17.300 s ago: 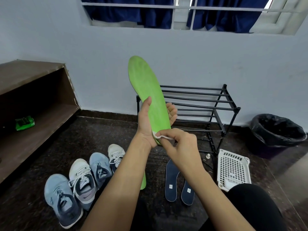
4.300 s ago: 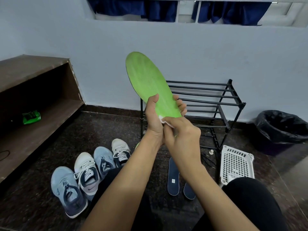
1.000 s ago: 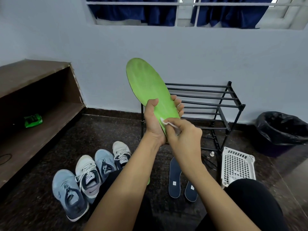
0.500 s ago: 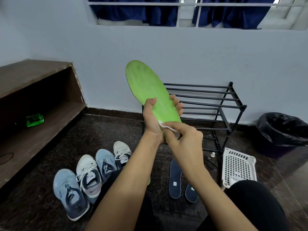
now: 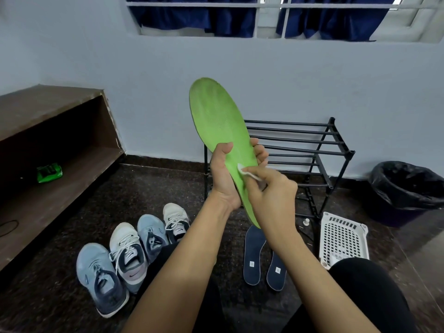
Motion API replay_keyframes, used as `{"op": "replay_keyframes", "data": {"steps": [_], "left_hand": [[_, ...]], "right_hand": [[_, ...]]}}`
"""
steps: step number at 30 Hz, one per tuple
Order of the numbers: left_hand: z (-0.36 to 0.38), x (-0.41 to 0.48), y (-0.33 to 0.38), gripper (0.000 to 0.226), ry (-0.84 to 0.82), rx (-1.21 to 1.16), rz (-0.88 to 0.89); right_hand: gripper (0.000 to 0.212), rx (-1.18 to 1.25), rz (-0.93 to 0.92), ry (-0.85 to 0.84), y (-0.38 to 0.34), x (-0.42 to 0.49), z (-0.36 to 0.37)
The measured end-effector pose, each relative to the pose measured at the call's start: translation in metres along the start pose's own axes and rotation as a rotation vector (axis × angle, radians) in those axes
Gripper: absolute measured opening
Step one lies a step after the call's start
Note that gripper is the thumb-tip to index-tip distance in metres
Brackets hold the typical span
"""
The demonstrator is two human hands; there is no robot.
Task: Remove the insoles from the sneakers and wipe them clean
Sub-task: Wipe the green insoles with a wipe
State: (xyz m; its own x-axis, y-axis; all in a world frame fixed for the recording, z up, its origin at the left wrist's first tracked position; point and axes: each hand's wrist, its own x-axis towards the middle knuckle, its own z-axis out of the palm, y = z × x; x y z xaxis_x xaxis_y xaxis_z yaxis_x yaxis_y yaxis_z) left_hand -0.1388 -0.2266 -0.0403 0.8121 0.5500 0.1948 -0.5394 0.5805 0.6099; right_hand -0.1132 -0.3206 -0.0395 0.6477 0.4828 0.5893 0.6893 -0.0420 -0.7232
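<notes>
Two hands: both are raised in front of the body, working on one insole.
Left hand: the left hand grips the green insole about mid-length, thumb laid over its face, fingers curled round the far edge.
Right hand: the right hand pinches a small white wipe between thumb and forefinger and presses it on the insole's face, just beside the left thumb.
Green insole: it is in the air, near upright, with the toe end up and leaning left and the heel end down behind the right wrist. No print shows on its face.
Sneakers: four sneakers stand in a slanted row on the dark speckled floor, lower left, alternating blue and white. The white one second from the near end bears a swoosh mark. No lettering can be read.
Navy insoles: two navy insoles lie side by side on the floor below the right forearm. Each carries a small pale square label, too small to read.
Basket: a white perforated basket sits right of them.
Rack: a black metal rack stands behind the hands, against the wall.
Shelf: on the wooden shelf at left lies a green packet, its print unreadable.
Bin: a black-lined bin stands at far right.
Window: dark blue curtains hang behind bars.
</notes>
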Motion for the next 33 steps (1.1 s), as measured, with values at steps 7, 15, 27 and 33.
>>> {"op": "replay_keyframes", "data": {"steps": [7,15,27,33], "left_hand": [[-0.005,0.006,0.012,0.067,0.01,-0.104,0.06],[0.0,0.001,0.0,0.067,0.016,-0.036,0.046],[-0.004,0.001,0.008,0.067,-0.004,-0.133,0.046],[-0.003,-0.001,0.011,0.084,-0.032,-0.131,0.061]], "right_hand": [[0.017,0.138,0.051,-0.105,-0.015,-0.019,-0.001],[0.013,-0.122,-0.099,0.088,0.01,0.012,0.015],[0.024,0.025,-0.118,-0.018,-0.009,-0.02,0.006],[0.018,0.006,-0.079,-0.037,-0.007,-0.012,0.003]]}}
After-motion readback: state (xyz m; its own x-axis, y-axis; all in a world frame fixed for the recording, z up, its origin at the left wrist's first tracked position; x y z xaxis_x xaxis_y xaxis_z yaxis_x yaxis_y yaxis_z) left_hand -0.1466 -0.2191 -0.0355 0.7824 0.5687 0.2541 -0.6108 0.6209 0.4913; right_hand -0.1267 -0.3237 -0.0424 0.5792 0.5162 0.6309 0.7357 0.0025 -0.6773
